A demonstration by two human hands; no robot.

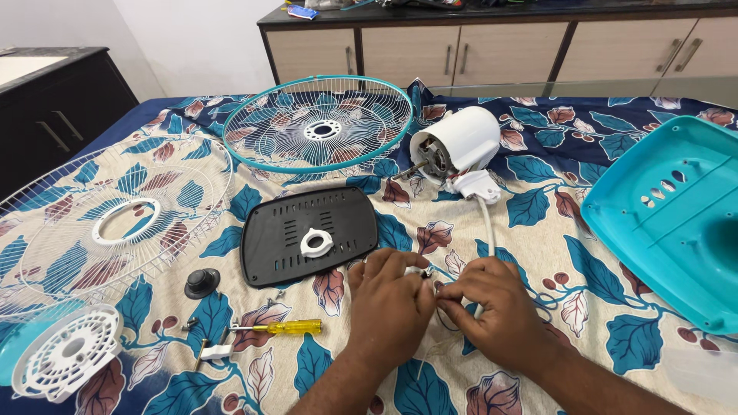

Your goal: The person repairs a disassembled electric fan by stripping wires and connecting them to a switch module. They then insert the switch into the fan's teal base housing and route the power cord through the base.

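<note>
Leaf-print cloth (538, 253) covers the work surface; cabinets behind.

- L hand (390, 298) & R hand (486, 307): fingertips pressed together on a small white part (419, 270), pinched between both; part mostly hidden, kind can't tell.
- White cable (486, 227): runs from the hands up to the motor housing (461, 142).

Landmark = black vented plate (307, 234), w/ white ring (316, 243) on it.
- Hands: just right of plate, near its lower corner.
- Motor housing: up-right of plate, on its side.
- Teal-rimmed grille (319, 123): behind plate.
- White grille (108, 223): left of plate.
- Black knob (202, 282): just beside plate's lower-left.
- Yellow screwdriver (288, 327), loose screws: below plate.
- White round cover (68, 352): far lower-left.
- Teal base shell (676, 215): well right.

Judgement: steady the part w/ one hand, work it w/ the other; keep the cable slack, don't tug toward the motor.
</note>
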